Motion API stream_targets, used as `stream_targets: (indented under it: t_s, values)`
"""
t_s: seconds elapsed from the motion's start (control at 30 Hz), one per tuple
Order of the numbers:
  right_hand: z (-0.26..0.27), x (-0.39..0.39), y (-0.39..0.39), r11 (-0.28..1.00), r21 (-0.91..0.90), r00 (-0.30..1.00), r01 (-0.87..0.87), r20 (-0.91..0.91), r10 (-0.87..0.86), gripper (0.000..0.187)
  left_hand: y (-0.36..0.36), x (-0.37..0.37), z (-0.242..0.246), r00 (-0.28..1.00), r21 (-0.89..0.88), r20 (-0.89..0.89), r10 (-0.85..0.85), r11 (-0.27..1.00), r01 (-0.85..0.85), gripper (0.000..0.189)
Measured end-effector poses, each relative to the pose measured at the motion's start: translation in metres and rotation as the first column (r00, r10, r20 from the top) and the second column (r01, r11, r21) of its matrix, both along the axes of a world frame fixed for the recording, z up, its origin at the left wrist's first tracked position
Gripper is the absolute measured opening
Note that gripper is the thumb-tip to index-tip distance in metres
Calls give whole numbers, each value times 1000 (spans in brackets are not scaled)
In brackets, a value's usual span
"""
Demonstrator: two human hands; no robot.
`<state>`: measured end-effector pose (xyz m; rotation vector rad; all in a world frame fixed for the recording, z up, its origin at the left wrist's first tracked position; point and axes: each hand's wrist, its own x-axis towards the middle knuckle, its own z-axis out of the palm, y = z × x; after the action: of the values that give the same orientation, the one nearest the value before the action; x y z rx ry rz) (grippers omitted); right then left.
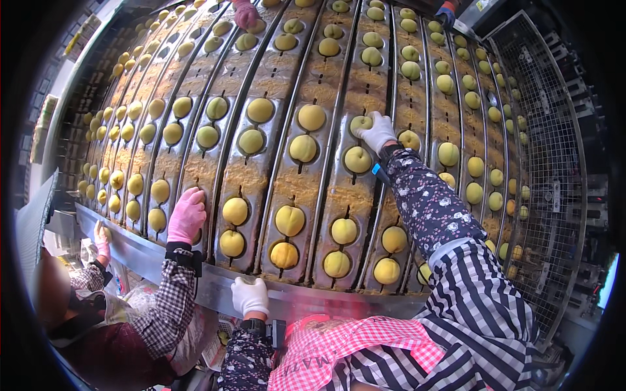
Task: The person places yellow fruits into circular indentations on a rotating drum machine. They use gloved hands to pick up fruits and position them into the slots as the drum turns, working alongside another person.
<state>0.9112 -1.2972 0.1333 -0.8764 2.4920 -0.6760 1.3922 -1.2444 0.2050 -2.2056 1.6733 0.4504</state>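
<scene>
Reaching over the metal conveyor trays, my right hand (pixel 376 131) in a white glove has its fingers on a greenish-yellow peach (pixel 361 124) in a round cup. Another peach (pixel 358 160) sits in the cup just below it, near my wrist. My left hand (pixel 250 295), also white-gloved, is at the metal front rail (pixel 313 293) with its fingers curled. Whether anything is inside those fingers is hidden. Beyond the rail, a pair of yellow peaches (pixel 289 220) lies in the nearest cups.
To my left a co-worker's pink-gloved hand (pixel 187 215) is over a cup, the other hand (pixel 102 240) near the rail. Across the conveyor are another pink-gloved hand (pixel 246 14) and a dark-gloved hand (pixel 446 13). A wire mesh guard (pixel 547 161) stands along the right side.
</scene>
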Motion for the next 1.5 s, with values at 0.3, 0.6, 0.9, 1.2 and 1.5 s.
stream_targets:
  t_s: [0.3, 0.6, 0.9, 1.2, 1.5]
  values:
    - [27, 36, -20, 978, 204, 938, 52, -345, 22, 71, -60, 44, 0, 1000, 17, 6, 2, 1000, -2, 47]
    - [24, 149, -70, 852, 216, 825, -477, -226, 519, 45, -99, 71, 2, 1000, 12, -8, 5, 1000, -5, 48]
    - [38, 110, -105, 991, 17, 973, -134, -186, 135, 62, -99, 68, 6, 1000, 1, -9, 7, 1000, -7, 46]
    - [7, 67, -116, 942, 21, 927, -334, -172, 333, 45, -103, 67, 12, 1000, 8, 1, 9, 1000, -9, 44]
    - [-12, 61, -108, 931, -248, 964, -267, -72, 257, 52, -101, 70, 10, 1000, 7, 2, 4, 1000, -4, 43]
